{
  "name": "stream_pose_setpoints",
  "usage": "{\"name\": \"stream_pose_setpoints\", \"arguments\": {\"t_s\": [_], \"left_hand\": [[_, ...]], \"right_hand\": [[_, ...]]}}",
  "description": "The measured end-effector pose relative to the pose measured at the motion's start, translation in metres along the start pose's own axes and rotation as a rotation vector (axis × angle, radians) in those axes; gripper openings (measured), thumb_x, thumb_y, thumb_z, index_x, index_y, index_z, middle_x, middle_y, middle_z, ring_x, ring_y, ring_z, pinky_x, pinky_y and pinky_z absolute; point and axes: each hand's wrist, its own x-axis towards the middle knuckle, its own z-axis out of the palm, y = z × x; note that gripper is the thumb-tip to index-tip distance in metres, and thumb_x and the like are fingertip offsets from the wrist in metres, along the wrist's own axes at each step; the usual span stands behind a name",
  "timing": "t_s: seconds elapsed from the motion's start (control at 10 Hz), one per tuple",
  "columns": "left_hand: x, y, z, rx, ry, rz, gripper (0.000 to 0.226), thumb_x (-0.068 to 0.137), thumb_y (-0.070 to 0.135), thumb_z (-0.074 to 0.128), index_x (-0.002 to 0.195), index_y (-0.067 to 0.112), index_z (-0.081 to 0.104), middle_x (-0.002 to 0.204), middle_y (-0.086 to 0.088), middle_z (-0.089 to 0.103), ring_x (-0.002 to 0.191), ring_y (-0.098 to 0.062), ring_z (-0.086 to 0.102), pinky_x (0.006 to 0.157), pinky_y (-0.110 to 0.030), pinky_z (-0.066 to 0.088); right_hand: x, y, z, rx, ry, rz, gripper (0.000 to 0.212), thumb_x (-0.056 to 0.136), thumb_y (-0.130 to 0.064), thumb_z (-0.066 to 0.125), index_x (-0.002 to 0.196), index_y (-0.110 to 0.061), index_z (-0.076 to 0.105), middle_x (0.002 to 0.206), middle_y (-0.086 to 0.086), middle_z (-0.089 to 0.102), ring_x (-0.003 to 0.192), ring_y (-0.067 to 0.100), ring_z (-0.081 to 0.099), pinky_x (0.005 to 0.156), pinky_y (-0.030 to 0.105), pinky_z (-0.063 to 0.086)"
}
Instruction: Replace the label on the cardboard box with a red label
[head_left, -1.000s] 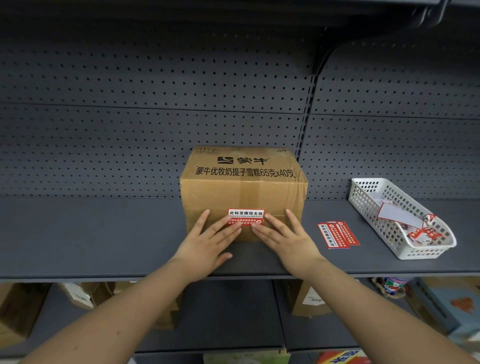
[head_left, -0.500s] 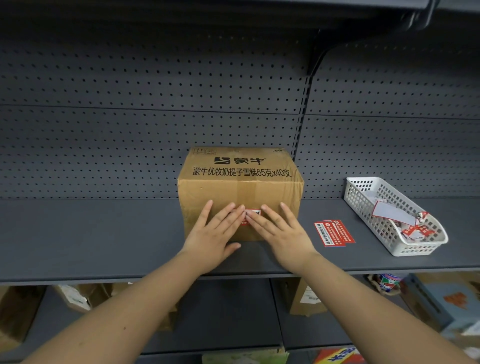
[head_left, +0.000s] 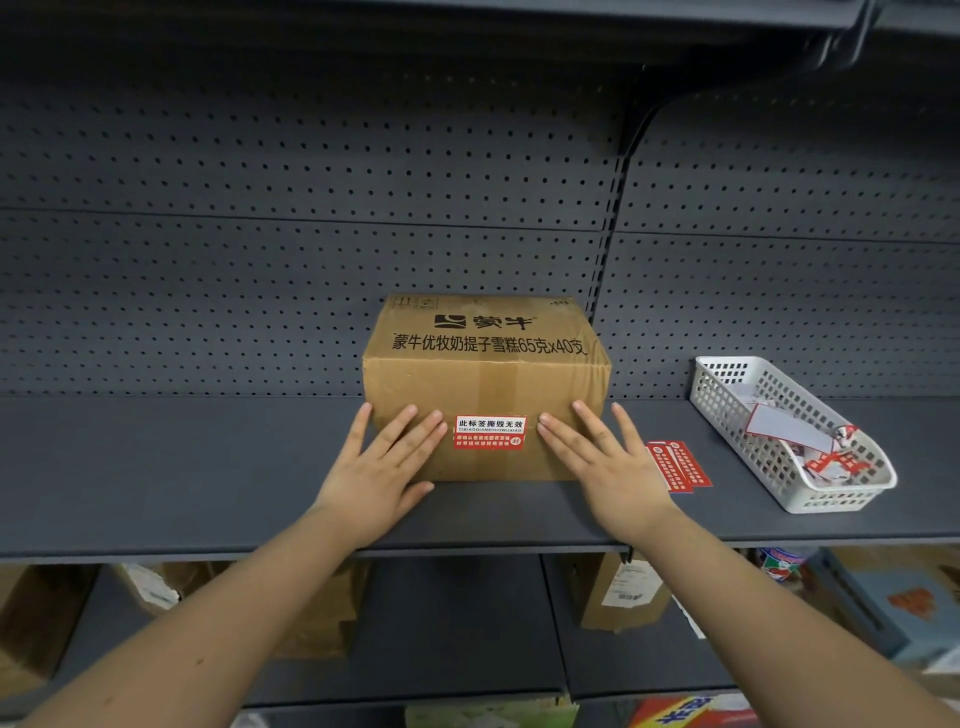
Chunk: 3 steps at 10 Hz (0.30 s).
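A brown cardboard box (head_left: 485, 384) with black printed characters stands on the grey shelf (head_left: 182, 467). A red and white label (head_left: 490, 432) is stuck flat on the middle of its front face. My left hand (head_left: 382, 470) lies flat against the box front, left of the label, fingers spread. My right hand (head_left: 605, 467) lies flat to the right of the label, fingers spread too. Neither hand holds anything, and neither covers the label.
A sheet of red labels (head_left: 678, 464) lies on the shelf just right of my right hand. A white plastic basket (head_left: 727, 395) with peeled label scraps and backing paper stands at the far right. Pegboard backs the shelf. Boxes sit on the lower shelf.
Half a second ago both hands met over the label and hid it. They have slid apart sideways, and the label shows in full between them.
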Motion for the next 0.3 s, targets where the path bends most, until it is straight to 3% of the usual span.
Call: {"name": "stream_pose_setpoints", "arguments": {"t_s": [0.1, 0.2, 0.3], "left_hand": [[-0.004, 0.004, -0.002, -0.037, -0.046, -0.016, 0.07, 0.09, 0.056, 0.019, 0.15, 0.019, 0.015, 0.158, 0.001, 0.017, 0.144, -0.022, 0.011, 0.113, -0.064, 0.007], [-0.009, 0.01, -0.012, -0.098, -0.11, 0.021, 0.073, 0.09, 0.06, 0.013, 0.151, 0.02, 0.001, 0.16, 0.001, 0.002, 0.146, -0.022, -0.001, 0.113, -0.062, -0.002], [-0.017, 0.013, -0.024, -0.3, -0.272, 0.1, 0.075, 0.086, 0.065, 0.003, 0.151, 0.026, -0.001, 0.155, 0.008, -0.013, 0.145, -0.016, -0.015, 0.115, -0.055, -0.013]], "right_hand": [[-0.002, -0.007, -0.012, 0.086, -0.032, 0.017, 0.086, 0.078, -0.01, 0.057, 0.151, -0.023, 0.013, 0.158, -0.008, 0.009, 0.147, 0.024, -0.003, 0.116, 0.053, 0.0], [-0.008, -0.007, -0.029, 0.458, -0.098, 0.121, 0.066, 0.091, -0.022, 0.048, 0.149, -0.029, 0.02, 0.157, -0.016, 0.013, 0.144, 0.01, -0.007, 0.121, 0.044, 0.004], [-0.027, 0.005, -0.062, 0.902, -0.03, 0.212, 0.046, 0.091, -0.018, 0.056, 0.135, -0.03, 0.05, 0.144, -0.019, 0.043, 0.141, 0.001, 0.023, 0.116, 0.038, 0.027]]}}
